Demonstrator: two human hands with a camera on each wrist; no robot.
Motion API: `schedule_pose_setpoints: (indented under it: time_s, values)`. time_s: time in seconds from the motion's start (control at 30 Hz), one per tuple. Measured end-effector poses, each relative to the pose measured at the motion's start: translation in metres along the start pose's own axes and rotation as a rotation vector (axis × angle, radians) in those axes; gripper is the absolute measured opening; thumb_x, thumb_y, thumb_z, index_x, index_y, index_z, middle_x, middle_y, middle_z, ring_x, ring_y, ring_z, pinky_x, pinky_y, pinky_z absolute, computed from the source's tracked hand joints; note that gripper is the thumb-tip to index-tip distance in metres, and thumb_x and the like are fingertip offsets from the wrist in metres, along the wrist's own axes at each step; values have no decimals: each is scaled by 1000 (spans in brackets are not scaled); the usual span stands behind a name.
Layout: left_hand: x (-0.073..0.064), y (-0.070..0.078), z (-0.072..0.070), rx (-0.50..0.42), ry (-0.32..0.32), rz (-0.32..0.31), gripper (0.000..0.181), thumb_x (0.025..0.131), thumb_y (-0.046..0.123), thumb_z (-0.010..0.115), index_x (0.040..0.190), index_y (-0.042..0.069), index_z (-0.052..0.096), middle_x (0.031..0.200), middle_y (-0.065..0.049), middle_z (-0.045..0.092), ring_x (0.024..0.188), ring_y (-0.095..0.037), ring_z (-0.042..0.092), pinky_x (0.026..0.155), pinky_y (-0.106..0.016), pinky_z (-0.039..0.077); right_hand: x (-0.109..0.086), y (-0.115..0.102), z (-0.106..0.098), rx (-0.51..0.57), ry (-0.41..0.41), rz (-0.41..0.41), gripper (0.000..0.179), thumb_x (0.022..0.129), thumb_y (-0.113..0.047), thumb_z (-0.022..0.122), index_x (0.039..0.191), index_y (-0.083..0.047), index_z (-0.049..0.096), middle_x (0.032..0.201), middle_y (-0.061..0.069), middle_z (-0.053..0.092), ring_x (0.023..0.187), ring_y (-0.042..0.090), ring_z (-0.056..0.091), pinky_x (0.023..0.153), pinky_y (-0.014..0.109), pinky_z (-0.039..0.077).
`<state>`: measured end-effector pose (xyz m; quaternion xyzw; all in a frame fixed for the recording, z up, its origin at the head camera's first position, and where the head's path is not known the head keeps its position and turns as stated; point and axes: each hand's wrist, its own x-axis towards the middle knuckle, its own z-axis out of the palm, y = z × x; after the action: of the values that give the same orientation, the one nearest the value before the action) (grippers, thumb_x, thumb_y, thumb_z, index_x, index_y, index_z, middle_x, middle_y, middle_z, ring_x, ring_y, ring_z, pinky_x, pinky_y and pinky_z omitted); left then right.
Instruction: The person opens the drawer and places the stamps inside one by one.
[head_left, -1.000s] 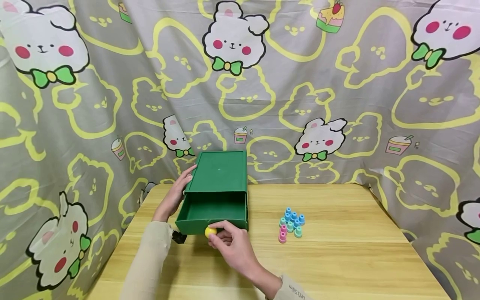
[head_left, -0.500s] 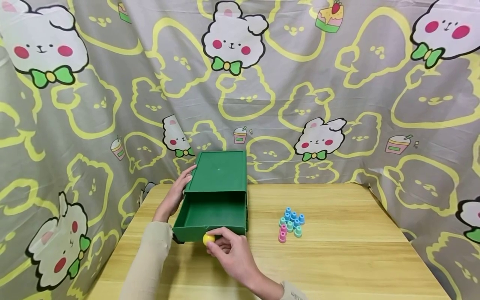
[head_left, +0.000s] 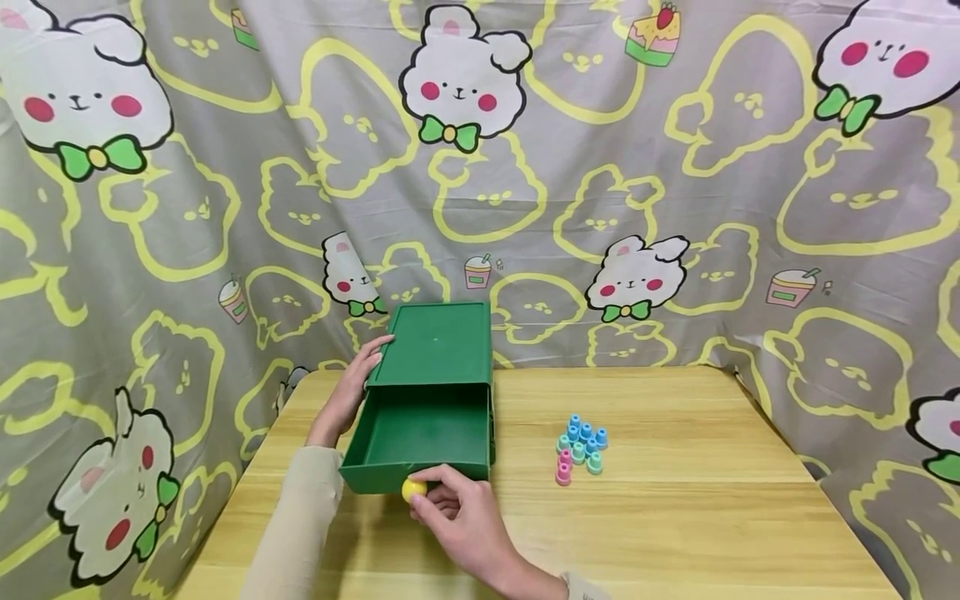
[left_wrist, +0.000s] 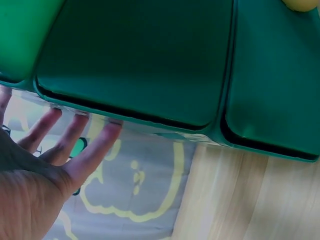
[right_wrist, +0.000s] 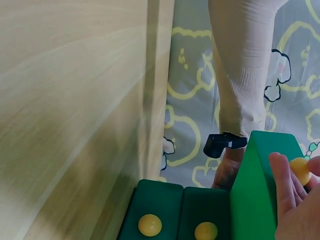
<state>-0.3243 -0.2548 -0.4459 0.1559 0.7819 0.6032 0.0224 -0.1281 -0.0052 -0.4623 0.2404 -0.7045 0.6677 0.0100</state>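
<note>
One yellow knob (head_left: 413, 489) sits between the thumb and forefinger of the right hand (head_left: 468, 517), pinched, with the other fingers curled behind. From that grip the green drawer (head_left: 371, 480) lies toward 12 o'clock, pulled partway out of the green cabinet (head_left: 438, 342). Knob, drawer and cabinet fall roughly on one line, and the cabinet's long axis runs from 12 to 6 o'clock, so a straight pull or push would follow that line.

The left hand (head_left: 352, 387) is toward 11 o'clock from the knob, fingers extended and spread against the cabinet's left side, gripping nothing; it is the nearer hand to the cabinet body, while the right has the drawer. Small blue, green and pink pieces (head_left: 578, 452) stand on the wooden table (head_left: 675, 517) at about 2 o'clock from the right hand, well apart from the drawer and nearer to that hand than to the left.

Some details are hard to make out. Thumb and forefinger cover part of the knob, and the back of the drawer runs into shadow under the cabinet top. The left thumb is out of sight, and the left wrist view loses the fingertips at the cabinet's edge. The right wrist view cuts off much of the right hand, though two lower knobs (right_wrist: 150, 225) show there.
</note>
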Motion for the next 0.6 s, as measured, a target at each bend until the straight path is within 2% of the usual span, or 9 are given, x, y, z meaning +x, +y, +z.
schedule_pose_setpoints:
  time_s: [0.23,0.6]
  values:
    - [-3,-2,0,-10,1,30,53,111,45,39,161,29,34,166,-12,26,146,-43,32,113,-75,27,-2,1,2,-20,1,-20,20,102,-30,67,119,-21,72,89,4,80,80,4,74,73,24,60]
    - [-2,0,3,-28,-4,22,54,112,45,37,162,26,31,165,-14,27,146,-42,33,115,-70,28,-3,6,0,-63,-26,-55,23,102,-28,67,124,-21,70,93,3,80,82,3,73,72,23,60]
